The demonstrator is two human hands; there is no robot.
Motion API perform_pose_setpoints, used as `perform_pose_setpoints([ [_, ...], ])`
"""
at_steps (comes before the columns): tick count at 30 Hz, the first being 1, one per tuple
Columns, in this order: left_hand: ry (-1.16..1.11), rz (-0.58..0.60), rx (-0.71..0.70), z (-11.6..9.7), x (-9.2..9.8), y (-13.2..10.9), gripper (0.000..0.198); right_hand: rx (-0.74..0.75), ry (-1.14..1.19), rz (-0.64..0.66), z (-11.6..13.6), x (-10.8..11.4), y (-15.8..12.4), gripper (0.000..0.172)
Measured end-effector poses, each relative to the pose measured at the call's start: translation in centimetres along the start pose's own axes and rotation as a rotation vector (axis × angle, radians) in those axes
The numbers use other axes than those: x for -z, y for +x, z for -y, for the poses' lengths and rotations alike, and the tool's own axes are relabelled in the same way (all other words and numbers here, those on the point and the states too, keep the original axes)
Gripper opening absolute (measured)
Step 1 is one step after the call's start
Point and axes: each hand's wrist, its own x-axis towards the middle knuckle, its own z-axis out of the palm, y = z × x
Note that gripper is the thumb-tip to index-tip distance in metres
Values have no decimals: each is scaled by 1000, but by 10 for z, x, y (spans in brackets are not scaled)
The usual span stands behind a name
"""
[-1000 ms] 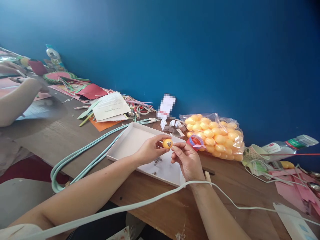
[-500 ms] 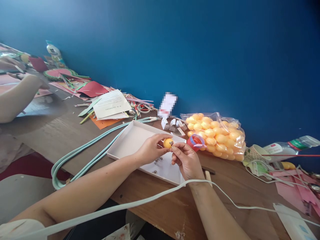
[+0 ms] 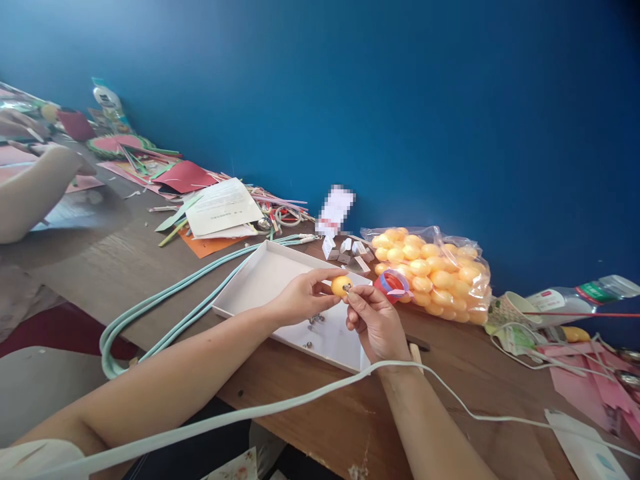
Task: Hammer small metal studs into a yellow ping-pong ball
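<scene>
Left hand [image 3: 300, 299]: fingers curled around yellow ball [image 3: 339, 285]
Right hand [image 3: 376, 319]: fingertips pinched on metal bit [image 3: 347, 288] against ball, apparently unfinished
Tray [image 3: 253, 283]: loose bits [image 3: 316, 319] below fingers

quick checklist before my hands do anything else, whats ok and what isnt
1. Left hand has the yellow ball: ok, held between thumb and fingers.
2. Right hand is at the small metal piece: ok, thumb and finger pinch it against the ball's side.
3. Metal piece is firmly fixed to the ball: cannot tell, the fingertips partly hide it.
4. White tray is below the hands: ok, with loose metal pieces in it.
5. White cord is clear of the right arm: not ok, it crosses near the wrist in this view.
</scene>
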Motion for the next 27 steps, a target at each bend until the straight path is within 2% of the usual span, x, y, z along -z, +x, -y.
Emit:
perform_pose_setpoints([
  [5, -40, -13, 30, 4, 1, 2, 52, -18, 25, 0, 1, 0, 0, 18],
  [16, 100, -106, -7, 1, -2, 0, 50, -53, 29, -11, 0, 3, 1, 19],
  [27, 122, -110, -21, -2, -2, 0, 47, -65, 22, -14, 3, 1, 0, 21],
])
